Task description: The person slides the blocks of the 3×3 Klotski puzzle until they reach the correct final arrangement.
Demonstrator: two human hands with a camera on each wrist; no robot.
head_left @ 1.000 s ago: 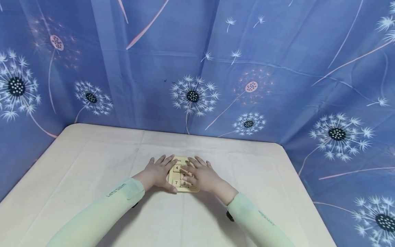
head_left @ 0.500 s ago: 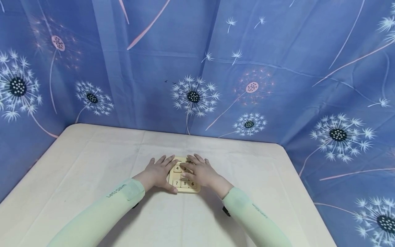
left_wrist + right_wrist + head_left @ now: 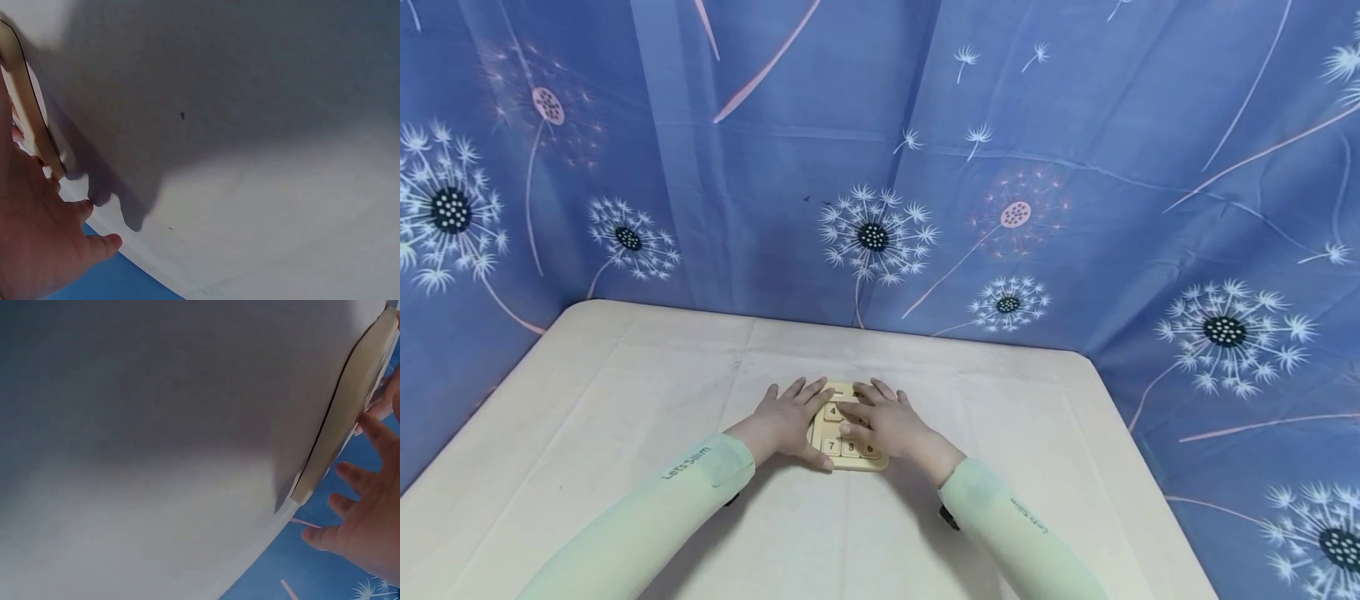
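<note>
A pale yellow number slide puzzle (image 3: 850, 450) lies near the middle of the table, its tiles 4, 7, 8 and 6 showing. Spread along its left side is my left hand (image 3: 786, 421), the index finger on the upper left and the thumb at the lower left corner. My right hand (image 3: 895, 425) reaches over from the right with extended fingers. Its thumb and index finger are over the middle tiles and hide several of them. The puzzle's side edge (image 3: 34, 106) shows beside the hand in the left wrist view.
A cream-white cloth covers the table (image 3: 647, 375). Behind and around it hangs a blue curtain (image 3: 752, 208) with a dandelion print. Both forearms wear light green sleeves (image 3: 647, 508).
My right hand has drawn slightly back to the left and toward me, and its thumb and finger have shifted over the middle tiles. Tile 6 came into view. My left hand stays put.
</note>
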